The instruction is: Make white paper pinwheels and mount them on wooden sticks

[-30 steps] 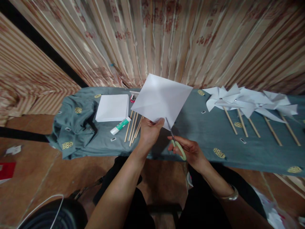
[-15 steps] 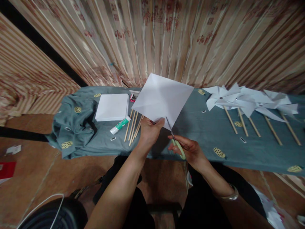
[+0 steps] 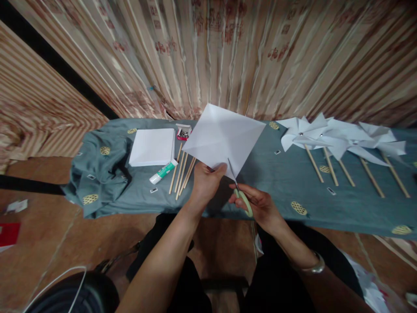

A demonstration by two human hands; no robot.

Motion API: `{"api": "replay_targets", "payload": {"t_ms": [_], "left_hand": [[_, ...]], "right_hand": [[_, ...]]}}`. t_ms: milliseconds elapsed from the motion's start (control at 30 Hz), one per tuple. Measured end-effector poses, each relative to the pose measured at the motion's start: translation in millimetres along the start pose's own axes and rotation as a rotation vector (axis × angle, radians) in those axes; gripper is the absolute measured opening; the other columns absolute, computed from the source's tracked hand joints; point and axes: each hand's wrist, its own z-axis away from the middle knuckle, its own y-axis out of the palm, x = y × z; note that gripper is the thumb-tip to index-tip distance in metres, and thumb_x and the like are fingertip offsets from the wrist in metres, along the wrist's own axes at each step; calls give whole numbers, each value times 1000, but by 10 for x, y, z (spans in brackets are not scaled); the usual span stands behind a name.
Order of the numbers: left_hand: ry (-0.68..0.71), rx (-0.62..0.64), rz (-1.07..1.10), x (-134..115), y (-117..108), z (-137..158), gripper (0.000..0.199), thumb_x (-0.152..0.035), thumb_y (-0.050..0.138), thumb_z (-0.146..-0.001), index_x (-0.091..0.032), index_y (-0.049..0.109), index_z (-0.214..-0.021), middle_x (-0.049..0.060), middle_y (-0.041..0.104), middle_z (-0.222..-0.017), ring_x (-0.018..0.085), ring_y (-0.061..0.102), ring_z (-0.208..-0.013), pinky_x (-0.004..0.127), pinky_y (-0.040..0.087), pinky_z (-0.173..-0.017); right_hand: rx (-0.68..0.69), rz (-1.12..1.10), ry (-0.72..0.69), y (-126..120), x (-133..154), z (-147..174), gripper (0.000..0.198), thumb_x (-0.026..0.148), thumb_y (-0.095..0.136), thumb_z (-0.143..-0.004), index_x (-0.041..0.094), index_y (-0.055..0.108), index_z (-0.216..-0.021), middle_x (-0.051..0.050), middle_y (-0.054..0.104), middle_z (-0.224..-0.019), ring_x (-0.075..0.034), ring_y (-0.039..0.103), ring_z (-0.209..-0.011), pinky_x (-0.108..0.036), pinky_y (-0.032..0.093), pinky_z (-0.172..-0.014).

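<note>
A creased white paper square (image 3: 224, 134) is held up over the table, one corner pointing down toward me. My left hand (image 3: 206, 182) grips its lower left edge, thumb on top and fingers hidden underneath. My right hand (image 3: 256, 202) is closed around the light green handles of a pair of scissors (image 3: 246, 204). The blades are at the paper's near corner, with one dark blade lying over the sheet and the other out of sight. Left of the paper, several wooden sticks (image 3: 180, 176) lie beside a glue stick (image 3: 163, 171).
A stack of white paper (image 3: 152, 147) and a small red box of metal pins (image 3: 183, 131) sit at the left on the green tablecloth (image 3: 260, 174). Several white paper pinwheels (image 3: 301, 134) on sticks lie at the right. A patterned curtain (image 3: 215, 56) hangs behind the table.
The paper has dropped slightly, showing more of the red box behind it. My hands keep nearly the same positions, and the scissors stay at the paper's near corner.
</note>
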Motion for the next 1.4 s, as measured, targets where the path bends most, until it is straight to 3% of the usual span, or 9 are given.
{"api": "replay_targets", "payload": {"t_ms": [667,1167,1400], "left_hand": [[-3,61,12,76,3,29,9,-19,71,-60,-17,62,-60,-3,62,-61,12,56,-58,24,46,-60],[-17,85,20,63,25,75,6,-19,71,-60,-17,67,-65,-1,67,-66,13,60,-60,24,48,-61],[-50,103,-22,45,27,98,9,-22,70,-59,-17,62,-58,-2,63,-59,13,56,-56,24,46,-58]], "right_hand": [[-17,-56,19,-6,-9,-16,49,46,84,-66,21,71,-105,-3,73,-74,-16,67,-69,-28,53,-64],[-11,-5,-22,6,51,-26,46,55,80,-68,21,69,-96,-3,71,-70,-14,62,-61,-27,51,-61],[-6,44,-54,-6,72,-29,45,60,76,-70,21,67,-90,-3,70,-69,-14,60,-62,-27,48,-58]]}}
